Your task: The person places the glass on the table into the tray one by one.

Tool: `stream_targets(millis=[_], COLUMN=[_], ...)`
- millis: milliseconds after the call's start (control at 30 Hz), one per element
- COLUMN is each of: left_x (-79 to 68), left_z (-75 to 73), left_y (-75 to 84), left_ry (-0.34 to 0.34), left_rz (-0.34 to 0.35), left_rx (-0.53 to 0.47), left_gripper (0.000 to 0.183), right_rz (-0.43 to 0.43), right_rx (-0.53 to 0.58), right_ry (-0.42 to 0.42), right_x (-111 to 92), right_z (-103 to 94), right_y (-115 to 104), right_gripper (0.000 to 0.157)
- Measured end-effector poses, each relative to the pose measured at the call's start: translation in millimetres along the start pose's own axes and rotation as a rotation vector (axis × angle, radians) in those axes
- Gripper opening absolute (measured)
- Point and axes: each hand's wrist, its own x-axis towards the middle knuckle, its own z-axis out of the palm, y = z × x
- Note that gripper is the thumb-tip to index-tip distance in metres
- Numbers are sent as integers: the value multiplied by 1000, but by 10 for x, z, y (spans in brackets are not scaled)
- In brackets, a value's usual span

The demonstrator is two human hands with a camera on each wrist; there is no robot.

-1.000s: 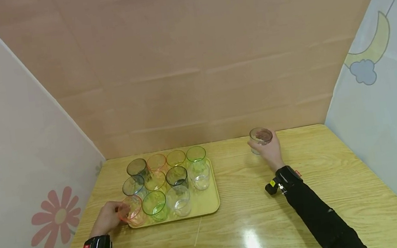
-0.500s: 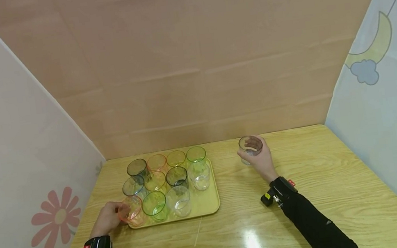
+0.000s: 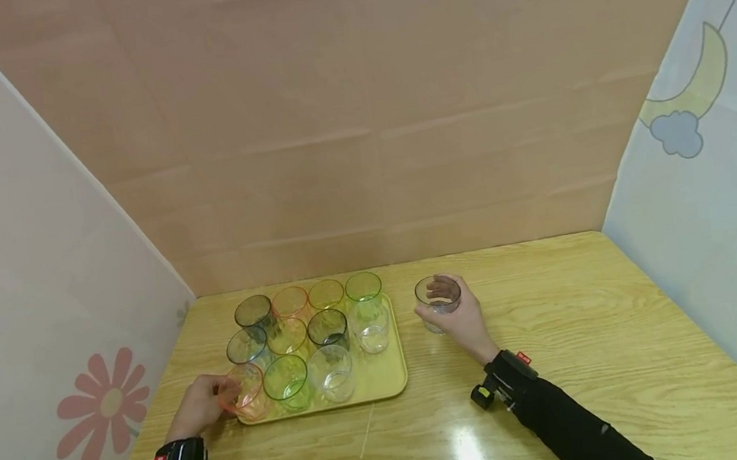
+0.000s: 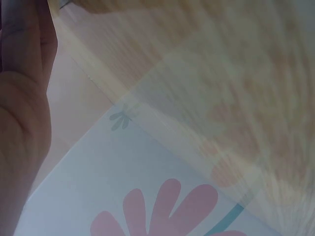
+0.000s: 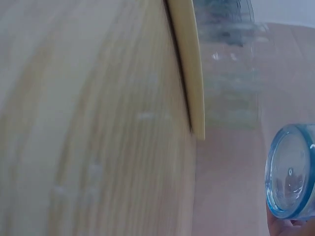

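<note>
My right hand [image 3: 468, 325] grips a clear drinking glass [image 3: 435, 312] with a dark rim, held upright just right of the yellow tray [image 3: 383, 381]. In the right wrist view the base of that glass [image 5: 289, 172] looks bluish, with fingers around its side. Several tinted glasses stand upright in rows on the tray. At its front left corner my left hand [image 3: 192, 409] rests beside an orange glass [image 3: 246, 398]. Its fingertips are partly behind that glass; whether they grip it or the tray rim cannot be told. The left wrist view shows only part of the hand [image 4: 24, 113].
A green-rimmed glass [image 3: 288, 382] and a clear glass [image 3: 333, 376] stand in the front row. Bare tray shows at its front right corner. The wooden table [image 3: 560, 329] ends against a brown backdrop [image 3: 358, 147], with white patterned walls at both sides.
My right hand has carried the dark-rimmed glass leftward and nearer to me, from the table's back right toward the tray. My left hand and the glasses on the tray have stayed put.
</note>
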Motion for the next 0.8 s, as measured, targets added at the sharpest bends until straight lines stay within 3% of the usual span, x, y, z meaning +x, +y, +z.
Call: stream_targets(millis=[267, 467, 800], left_x=[0, -10, -7], left_z=[2, 2, -2], left_y=[-11, -17, -5], left_ry=[9, 6, -11], left_rz=[-1, 4, 2], left_rx=[8, 0, -14], left_gripper=[19, 19, 21], right_rz=[88, 134, 216], right_rx=[58, 72, 49], right_ry=[-84, -199, -292], right_x=[-25, -76, -164], right_z=[232, 370, 522], right_y=[-426, -455, -476], right_gripper=[65, 70, 74])
